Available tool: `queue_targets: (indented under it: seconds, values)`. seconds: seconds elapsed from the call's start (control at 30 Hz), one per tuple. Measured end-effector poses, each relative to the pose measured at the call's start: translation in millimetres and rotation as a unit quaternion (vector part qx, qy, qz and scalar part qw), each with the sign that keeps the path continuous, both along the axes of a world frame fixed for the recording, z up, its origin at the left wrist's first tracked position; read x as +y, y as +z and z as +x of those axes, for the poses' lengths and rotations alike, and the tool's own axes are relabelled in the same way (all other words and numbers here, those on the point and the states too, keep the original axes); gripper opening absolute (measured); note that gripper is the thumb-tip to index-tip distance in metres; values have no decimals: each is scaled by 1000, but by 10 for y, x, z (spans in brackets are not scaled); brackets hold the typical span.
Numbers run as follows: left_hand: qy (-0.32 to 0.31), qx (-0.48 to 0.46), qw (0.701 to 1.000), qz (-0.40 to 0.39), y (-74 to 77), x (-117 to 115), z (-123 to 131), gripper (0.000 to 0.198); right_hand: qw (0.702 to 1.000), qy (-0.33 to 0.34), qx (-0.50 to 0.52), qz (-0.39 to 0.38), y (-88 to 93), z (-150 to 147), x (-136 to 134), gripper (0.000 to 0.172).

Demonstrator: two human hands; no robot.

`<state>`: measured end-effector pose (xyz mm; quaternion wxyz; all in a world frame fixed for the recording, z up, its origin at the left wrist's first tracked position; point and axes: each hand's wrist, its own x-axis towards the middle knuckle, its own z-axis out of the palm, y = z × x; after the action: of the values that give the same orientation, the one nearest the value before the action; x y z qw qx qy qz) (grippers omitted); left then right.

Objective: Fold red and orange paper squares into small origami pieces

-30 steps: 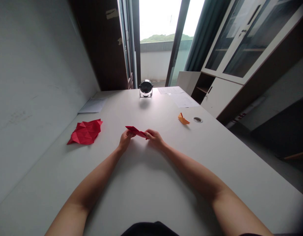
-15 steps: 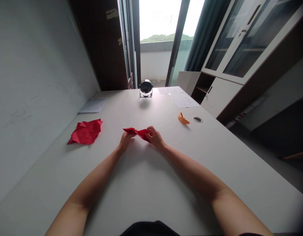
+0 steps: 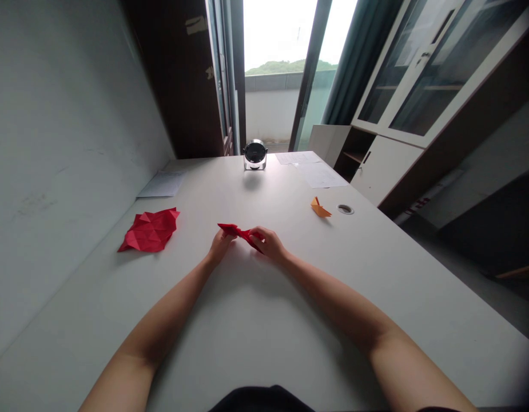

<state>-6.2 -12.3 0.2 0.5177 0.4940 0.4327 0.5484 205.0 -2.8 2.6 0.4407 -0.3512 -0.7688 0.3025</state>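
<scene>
Above white tabletop [image 3: 264, 332]: folded red paper piece [image 3: 229, 228], narrow at its middle.
Left hand [image 3: 220, 245]: gripping its left end.
Right hand [image 3: 270, 243]: pinching its right end.
Farther right: folded orange paper shape [image 3: 319, 208].

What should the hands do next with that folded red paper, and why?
Perhaps the right hand should gently press its end of the folded, angular red paper piece flatter. It pinches that end while the left hand holds the other, and the piece narrows between them, its two parts slanting differently. The finer creases are too small to make out.
</scene>
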Motion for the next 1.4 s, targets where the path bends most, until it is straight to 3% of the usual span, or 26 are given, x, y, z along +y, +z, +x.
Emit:
queue_targets:
  seconds: [0.23,0.53,0.8,0.97,1.17,1.3,1.4]
  values:
    - [2,35,999,13,-19,-3,-14,35,1000,28,-4,-3,82,31,-42,30]
    - [4,79,997,17,-20,-27,-13,34,1000,19,-12,-20,104,19,-54,17]
    - [-16,125,990,56,65,-97,35,30,998,-33,-60,-5,75,9,-32,13]
    - [-49,105,990,79,103,-120,74,29,991,-83,-99,22,58,35,-11,13]
    - [-93,61,990,89,94,-135,121,50,973,-127,-183,67,27,54,2,22]
    - [-54,76,994,55,45,-147,156,77,959,-125,-233,107,41,38,-41,23]
    - [-20,103,993,46,15,-135,155,76,951,-118,-255,129,63,18,-77,26]
